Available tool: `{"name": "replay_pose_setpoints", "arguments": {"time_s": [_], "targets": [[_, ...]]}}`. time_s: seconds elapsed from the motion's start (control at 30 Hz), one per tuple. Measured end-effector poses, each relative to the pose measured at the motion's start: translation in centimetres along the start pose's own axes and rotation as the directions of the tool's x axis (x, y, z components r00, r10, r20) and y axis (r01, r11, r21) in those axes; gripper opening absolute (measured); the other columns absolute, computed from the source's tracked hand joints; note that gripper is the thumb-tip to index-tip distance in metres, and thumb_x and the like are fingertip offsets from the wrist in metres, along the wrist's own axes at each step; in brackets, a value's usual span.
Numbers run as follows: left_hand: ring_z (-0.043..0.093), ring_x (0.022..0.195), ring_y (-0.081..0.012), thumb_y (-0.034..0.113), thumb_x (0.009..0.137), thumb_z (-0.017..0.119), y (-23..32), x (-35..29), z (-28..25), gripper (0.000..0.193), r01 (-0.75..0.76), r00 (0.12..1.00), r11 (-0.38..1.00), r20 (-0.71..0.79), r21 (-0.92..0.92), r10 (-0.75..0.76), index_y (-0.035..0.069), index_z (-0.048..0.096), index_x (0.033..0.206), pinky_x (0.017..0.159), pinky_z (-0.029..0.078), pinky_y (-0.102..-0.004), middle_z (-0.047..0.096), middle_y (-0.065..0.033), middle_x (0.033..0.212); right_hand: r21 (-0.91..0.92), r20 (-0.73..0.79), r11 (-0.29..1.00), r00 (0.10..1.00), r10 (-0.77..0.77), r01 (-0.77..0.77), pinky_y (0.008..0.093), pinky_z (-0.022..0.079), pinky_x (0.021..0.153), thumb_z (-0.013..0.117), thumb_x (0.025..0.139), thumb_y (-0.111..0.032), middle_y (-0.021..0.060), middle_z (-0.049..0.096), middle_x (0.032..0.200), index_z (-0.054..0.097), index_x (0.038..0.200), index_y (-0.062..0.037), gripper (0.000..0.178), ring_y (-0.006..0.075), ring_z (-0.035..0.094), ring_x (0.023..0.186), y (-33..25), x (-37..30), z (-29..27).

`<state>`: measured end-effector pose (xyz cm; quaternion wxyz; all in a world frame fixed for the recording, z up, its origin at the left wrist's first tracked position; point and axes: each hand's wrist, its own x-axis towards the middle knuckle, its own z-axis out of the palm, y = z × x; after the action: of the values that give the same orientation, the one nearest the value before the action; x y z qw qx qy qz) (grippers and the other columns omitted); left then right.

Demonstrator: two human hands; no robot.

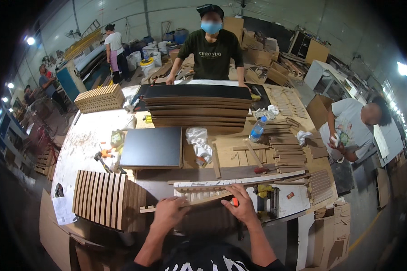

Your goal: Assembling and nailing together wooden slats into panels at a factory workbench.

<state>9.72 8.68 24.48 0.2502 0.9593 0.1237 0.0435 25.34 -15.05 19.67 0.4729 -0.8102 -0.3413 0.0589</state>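
Note:
A narrow light-brown wooden strip (pixel 208 199) runs between my hands, its notched left end sticking out past my left hand. My left hand (pixel 168 213) is closed round the strip near that end. My right hand (pixel 241 205) is closed at the strip's right end, with a small orange object (pixel 235 202) by the thumb whose kind I cannot make out. Just beyond lies a white-topped piece with a row of slots (pixel 201 189). To the left stands a stack of slatted wooden panels (pixel 99 198). Dark clamp-like metal parts (pixel 270 198) sit right of my right hand.
A dark flat panel (pixel 151 147) lies mid-table before a tall stack of dark-topped boards (pixel 199 101). A water bottle (pixel 257 128), piled wooden strips (pixel 289 153) and a hammer (pixel 102 161) lie around. One person (pixel 212 54) stands opposite, another (pixel 352 126) at right.

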Motion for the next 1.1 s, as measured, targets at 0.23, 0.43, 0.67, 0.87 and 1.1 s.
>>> {"name": "replay_pose_setpoints", "arguments": {"time_s": [0.23, 0.43, 0.67, 0.87, 1.1], "targets": [[0.065, 0.094, -0.0283, 0.02, 0.078, 0.078, -3.1, -4.2, -1.3, 0.035, 0.004, 0.989, 0.998, -0.147, -0.064, -0.014, 0.008, 0.071, 0.11, 0.086, 0.045, -0.0385, 0.071, -0.0093, 0.1, 0.865, 0.025, 0.482, 0.947, -0.32, 0.141, 0.0437, 0.049, 0.097, 0.062, 0.094, -0.031, 0.0187, 0.068, 0.108, 0.057, 0.13, 0.0039, 0.05, 0.024, 0.067, 0.098, -12.1, 6.8, -5.9], [0.066, 0.09, -0.0251, 0.022, 0.077, 0.079, -3.4, -3.5, -1.7, 0.038, 0.059, 0.996, 0.998, -0.071, 0.016, -0.057, 0.011, 0.071, 0.112, 0.091, 0.04, -0.0401, 0.072, -0.0076, 0.093, 0.949, 0.002, 0.248, 0.787, -0.617, 0.192, 0.0408, 0.051, 0.089, 0.041, 0.098, -0.06, 0.0181, 0.07, 0.093, 0.051, 0.136, 0.0066, 0.077, 0.0204, 0.066, 0.067, -13.4, 11.3, -10.7], [0.066, 0.092, -0.024, 0.03, 0.076, 0.081, -6.0, -5.5, -3.5, 0.041, 0.199, 0.979, 0.976, -0.036, -0.087, -0.203, 0.01, 0.072, 0.111, 0.09, 0.041, -0.0396, 0.073, -0.0074, 0.099, -0.125, 0.263, 0.966, 0.946, -0.19, 0.228, 0.0365, 0.047, 0.096, 0.078, 0.08, -0.037, 0.0136, 0.069, 0.112, 0.067, 0.118, -0.0053, 0.05, 0.0275, 0.064, 0.107, -1.0, 6.3, 1.2], [0.068, 0.088, -0.0225, 0.025, 0.08, 0.08, -8.3, -7.1, -3.6, 0.04, 0.333, 0.923, 0.816, -0.015, -0.472, -0.385, 0.004, 0.071, 0.114, 0.08, 0.052, -0.0355, 0.072, -0.0126, 0.099, 0.017, 0.272, 0.979, 0.942, -0.199, 0.202, 0.0358, 0.046, 0.091, 0.077, 0.08, -0.029, 0.0079, 0.071, 0.1, 0.074, 0.097, -0.0079, 0.028, 0.0273, 0.064, 0.093, -0.4, 5.9, 1.7], [0.059, 0.105, -0.0163, 0.031, 0.1, 0.053, -7.4, -8.2, -0.8, 0.047, 0.157, 0.783, 0.429, -0.152, -0.89, -0.603, -0.006, 0.057, 0.129, 0.098, 0.041, -0.0286, 0.069, -0.0122, 0.106, 0.514, 0.101, 0.786, 0.934, 0.342, -0.343, 0.031, 0.048, 0.093, 0.068, 0.093, -0.026, 0.007, 0.07, 0.103, 0.067, 0.11, 0.0004, 0.032, 0.0171, 0.064, 0.101, 2.8, 4.7, 3.3]]}}
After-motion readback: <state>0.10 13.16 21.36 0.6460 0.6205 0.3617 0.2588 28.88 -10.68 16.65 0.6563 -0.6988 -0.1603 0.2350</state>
